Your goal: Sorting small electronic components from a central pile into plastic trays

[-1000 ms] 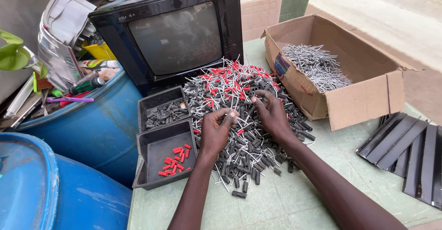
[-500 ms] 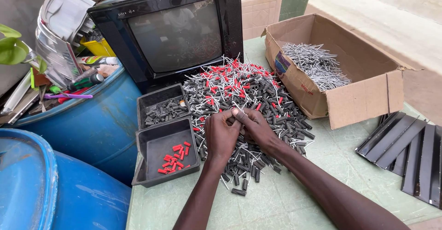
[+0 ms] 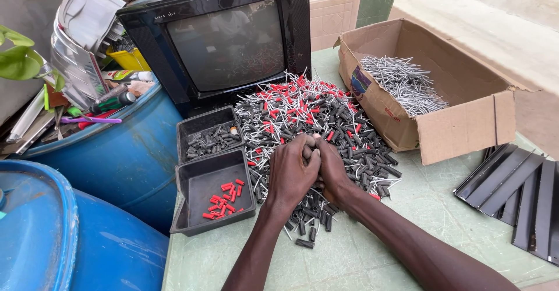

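Both hands, the left hand and the right hand, are pressed together over the heap of small black and red sleeved metal pins, fingertips meeting on one piece too hidden to see how it lies. Pins in the heap point every way, grey wire ends sticking out. Beside the left hand stand two dark plastic trays: the near tray with red pieces, the far tray with black. Behind stands a black old television; right, a cardboard box of bare grey pins.
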